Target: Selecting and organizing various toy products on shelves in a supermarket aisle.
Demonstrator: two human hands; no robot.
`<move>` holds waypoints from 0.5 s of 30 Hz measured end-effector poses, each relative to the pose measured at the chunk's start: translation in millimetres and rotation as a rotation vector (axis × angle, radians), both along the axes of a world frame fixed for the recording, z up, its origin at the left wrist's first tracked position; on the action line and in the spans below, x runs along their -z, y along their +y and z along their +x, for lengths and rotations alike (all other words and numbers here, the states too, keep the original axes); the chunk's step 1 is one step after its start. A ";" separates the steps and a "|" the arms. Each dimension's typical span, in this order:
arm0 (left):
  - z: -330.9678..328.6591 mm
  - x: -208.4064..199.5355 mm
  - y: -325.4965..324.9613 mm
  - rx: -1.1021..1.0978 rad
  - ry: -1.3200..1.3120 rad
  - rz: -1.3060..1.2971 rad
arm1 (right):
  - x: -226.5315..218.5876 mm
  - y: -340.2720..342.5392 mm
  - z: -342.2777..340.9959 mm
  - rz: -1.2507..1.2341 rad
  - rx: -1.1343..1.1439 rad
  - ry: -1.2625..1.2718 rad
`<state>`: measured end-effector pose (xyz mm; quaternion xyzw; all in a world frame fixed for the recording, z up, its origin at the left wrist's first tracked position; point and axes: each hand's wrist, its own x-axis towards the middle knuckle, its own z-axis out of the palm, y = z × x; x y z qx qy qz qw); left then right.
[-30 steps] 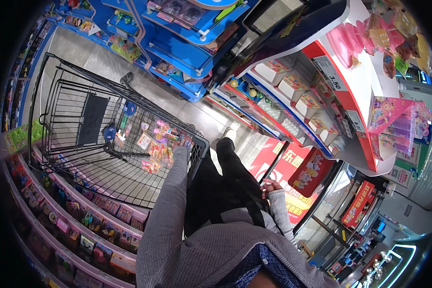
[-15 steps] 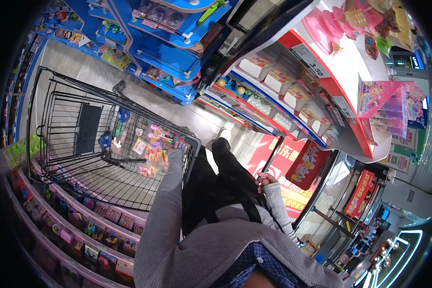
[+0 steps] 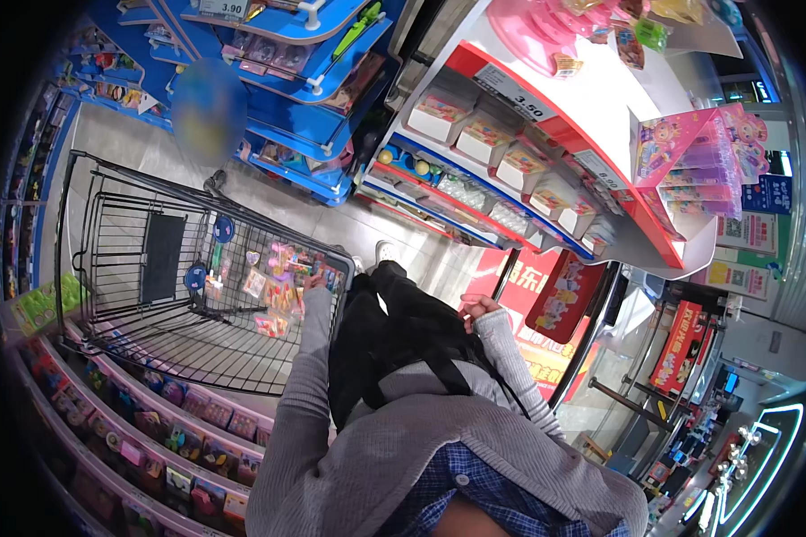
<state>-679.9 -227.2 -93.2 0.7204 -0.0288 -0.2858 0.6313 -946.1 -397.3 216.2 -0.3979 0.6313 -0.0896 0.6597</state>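
Observation:
Over the near right end of the black wire shopping cart [image 3: 166, 358], my left hand [image 3: 315, 282] reaches beside several small colourful packages [image 3: 282, 273]. Its fingers are small and partly hidden, so I cannot tell whether they hold a package or the cart. The packages lie together in the cart, close to two round dark-blue pieces [image 3: 222, 229]. In front of my body, my right hand [image 3: 481, 310] is raised, fingers apart and loosely bent, with nothing in it. It is nearest to a dark upright rail [image 3: 507, 268] and does not touch it.
Blue shelves [image 3: 287, 125] with packaged toys stand ahead, a blurred oval shape [image 3: 208, 112] beside them. A white-and-red display [image 3: 591, 134] with bins and pink packets rises ahead right. Pink-edged shelves [image 3: 152, 421] run along my left. A red floor mat [image 3: 519, 300] lies to the right.
My right hand has come away from the dark rail, its fingers now spread. My left hand stays over the cart, slightly shifted. The display and blue shelves have moved left in view; the blurred shape has appeared.

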 end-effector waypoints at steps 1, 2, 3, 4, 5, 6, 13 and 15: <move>-8.0 -21.5 -23.7 0.063 0.168 0.071 | 8.0 -7.8 -7.9 -0.030 0.014 -0.062; -13.0 -47.4 -42.6 0.123 0.325 0.151 | 7.3 -14.6 -10.5 -0.044 0.035 -0.056; -14.7 -68.4 -54.7 0.137 0.320 0.144 | 6.2 -19.9 -9.5 -0.034 0.036 -0.062; -13.3 -87.4 -58.1 0.182 0.420 0.174 | 6.7 -22.7 -4.8 -0.015 0.026 -0.072; -12.3 -97.1 -61.1 0.230 0.520 0.204 | 3.7 -26.4 -0.6 -0.022 0.007 -0.083; -12.6 -94.7 -63.3 0.237 0.512 0.204 | 2.9 -30.5 1.9 -0.026 0.015 -0.090; -14.8 -117.4 -76.0 0.376 0.458 0.180 | -10.8 -58.5 4.3 -0.051 -0.020 -0.191; -15.7 -112.1 -77.3 0.365 0.472 0.227 | -9.9 -66.0 3.2 -0.064 -0.001 -0.203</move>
